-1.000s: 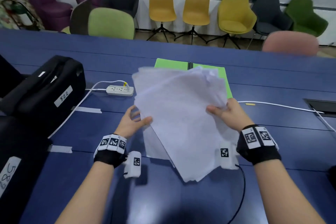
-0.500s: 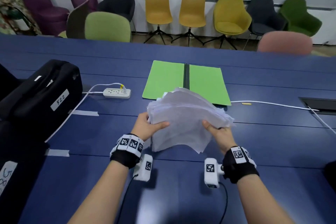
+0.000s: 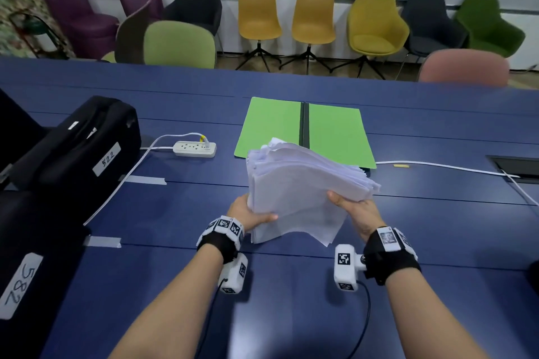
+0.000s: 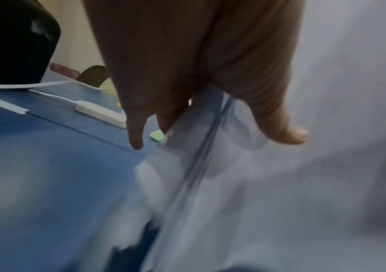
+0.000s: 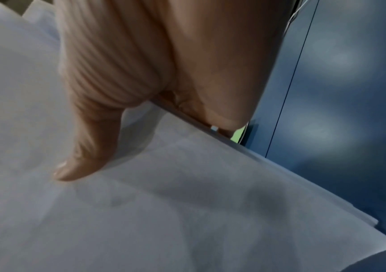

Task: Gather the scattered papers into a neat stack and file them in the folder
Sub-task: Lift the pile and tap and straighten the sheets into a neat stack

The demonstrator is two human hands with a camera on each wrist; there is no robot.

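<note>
Both hands clamped on the stack of papers (image 3: 303, 183), lifted off the blue table (image 3: 408, 227) just in front of the open green folder (image 3: 332, 131). Left hand (image 3: 248, 213) gripping the stack's left edge, thumb on top, fingers underneath (in the left wrist view, fingers (image 4: 136, 132) seen pointing down past the sheets' edge). Right hand (image 3: 355, 210) gripping the right edge the same way, thumb (image 5: 82, 156) pressed flat on the top sheet, other fingers hidden below. Sheets uneven and fanned, far corner overlapping the near edge of the folder, lower sheets drooping toward the table between the wrists. Folder lying flat, both halves spread, dark spine in the middle. Left of the folder, a white power strip (image 3: 194, 148) with its cable, and farther left a black case (image 3: 78, 148) labelled 522. Right of the folder, a white cable (image 3: 437, 166) running along the table. Beyond the folder, across the table, a row of coloured chairs (image 3: 315, 17).
</note>
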